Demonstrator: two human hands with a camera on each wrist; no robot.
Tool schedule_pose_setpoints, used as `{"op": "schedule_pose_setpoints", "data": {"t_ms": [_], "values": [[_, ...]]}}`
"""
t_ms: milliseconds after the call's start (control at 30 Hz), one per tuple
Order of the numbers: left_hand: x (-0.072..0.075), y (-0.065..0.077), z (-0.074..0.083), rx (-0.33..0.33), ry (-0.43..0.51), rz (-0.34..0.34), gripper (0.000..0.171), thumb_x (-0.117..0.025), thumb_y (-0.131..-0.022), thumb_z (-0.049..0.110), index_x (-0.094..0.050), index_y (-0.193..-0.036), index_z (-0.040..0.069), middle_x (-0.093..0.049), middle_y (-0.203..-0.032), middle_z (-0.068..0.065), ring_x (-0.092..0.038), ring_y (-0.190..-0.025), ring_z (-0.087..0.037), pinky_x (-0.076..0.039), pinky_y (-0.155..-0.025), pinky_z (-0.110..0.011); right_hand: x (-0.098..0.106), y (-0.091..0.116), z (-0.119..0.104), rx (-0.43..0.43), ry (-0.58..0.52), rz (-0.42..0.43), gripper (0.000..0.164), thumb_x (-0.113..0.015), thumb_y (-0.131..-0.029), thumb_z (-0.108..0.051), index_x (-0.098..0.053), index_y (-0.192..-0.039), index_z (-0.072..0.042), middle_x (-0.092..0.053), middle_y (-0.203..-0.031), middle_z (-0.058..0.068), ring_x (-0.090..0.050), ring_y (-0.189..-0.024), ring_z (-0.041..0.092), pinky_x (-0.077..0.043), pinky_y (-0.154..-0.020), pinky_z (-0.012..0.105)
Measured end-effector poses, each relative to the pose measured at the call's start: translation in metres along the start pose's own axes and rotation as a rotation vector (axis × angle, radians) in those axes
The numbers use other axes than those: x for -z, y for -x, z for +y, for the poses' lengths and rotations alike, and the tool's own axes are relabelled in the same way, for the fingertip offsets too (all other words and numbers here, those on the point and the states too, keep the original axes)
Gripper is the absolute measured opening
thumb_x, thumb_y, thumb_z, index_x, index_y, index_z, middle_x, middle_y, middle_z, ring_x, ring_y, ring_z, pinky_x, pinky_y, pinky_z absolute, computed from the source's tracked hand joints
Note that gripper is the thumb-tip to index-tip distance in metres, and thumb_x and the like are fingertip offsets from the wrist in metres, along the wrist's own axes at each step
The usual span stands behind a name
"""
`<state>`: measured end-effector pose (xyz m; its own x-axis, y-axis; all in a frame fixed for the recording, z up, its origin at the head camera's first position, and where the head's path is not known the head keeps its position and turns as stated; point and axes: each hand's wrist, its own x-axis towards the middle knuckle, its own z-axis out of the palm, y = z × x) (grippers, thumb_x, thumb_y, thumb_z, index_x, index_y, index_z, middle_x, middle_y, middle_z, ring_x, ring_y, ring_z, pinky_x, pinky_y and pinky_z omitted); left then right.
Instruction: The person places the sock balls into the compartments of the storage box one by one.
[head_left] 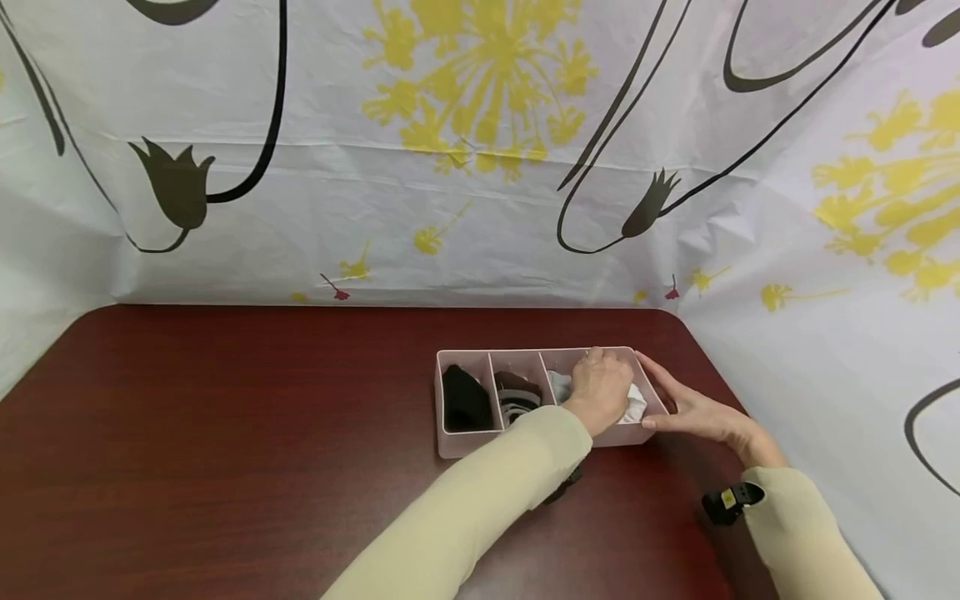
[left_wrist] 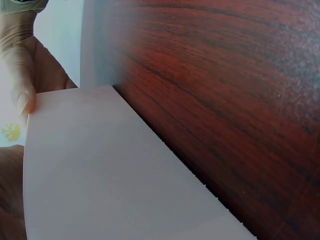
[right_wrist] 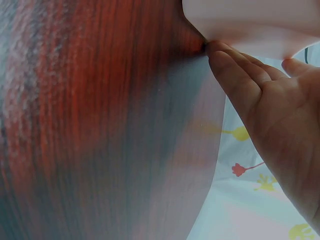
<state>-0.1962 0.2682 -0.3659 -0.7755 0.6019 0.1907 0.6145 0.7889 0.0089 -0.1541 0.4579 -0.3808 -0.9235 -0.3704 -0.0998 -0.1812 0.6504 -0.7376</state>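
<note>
A pale pink divided organizer box (head_left: 469, 446) sits towards the right of the table. My left hand (head_left: 602, 385) reaches down into its right part, over white folded cloth (head_left: 635, 403) and beside light grey cloth (head_left: 559, 385). The left fingertips are hidden inside, so I cannot tell whether they hold the cloth. My right hand (head_left: 697, 414) holds the box's right end, thumb at the front corner and fingers at the back. In the right wrist view, the right fingers (right_wrist: 235, 75) lie along the box's outer wall. Black folded cloth (head_left: 466, 400) fills the leftmost compartment; brown and striped cloth (head_left: 517, 397) lies beside it.
The dark red-brown wooden table (head_left: 225, 433) has rounded far corners. A white sheet with yellow and dark flower prints (head_left: 300, 100) hangs behind it and along the right side. A black wrist camera (head_left: 731, 502) sits on the right wrist.
</note>
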Motion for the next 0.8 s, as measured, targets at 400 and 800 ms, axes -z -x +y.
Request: {"op": "schedule_pose_setpoints", "data": {"t_ms": [400,800], "values": [[-0.001,0.001,-0.007,-0.057,0.075,-0.023,0.035,-0.068,-0.080,0.052,-0.070,-0.105,0.028,-0.064,-0.105,0.009,-0.052,-0.104,-0.010,-0.047,-0.086,-0.023,-0.002,0.000,0.003,-0.026,-0.014,0.000,0.093,-0.064,-0.086,-0.012,0.001,-0.152,-0.018,-0.001,-0.156,0.017,-0.018,-0.122,-0.019,-0.034,-0.090,0.014],[0.022,0.015,-0.056,-0.278,0.345,-0.013,0.057,-0.062,-0.088,0.045,-0.048,-0.136,0.019,-0.053,-0.133,0.002,-0.051,-0.120,-0.013,-0.043,-0.097,-0.025,-0.001,0.006,-0.007,-0.013,-0.015,0.080,0.090,-0.060,-0.091,-0.008,0.005,-0.152,-0.023,-0.023,-0.145,0.033,-0.041,-0.129,0.034,-0.044,-0.086,0.016]]}}
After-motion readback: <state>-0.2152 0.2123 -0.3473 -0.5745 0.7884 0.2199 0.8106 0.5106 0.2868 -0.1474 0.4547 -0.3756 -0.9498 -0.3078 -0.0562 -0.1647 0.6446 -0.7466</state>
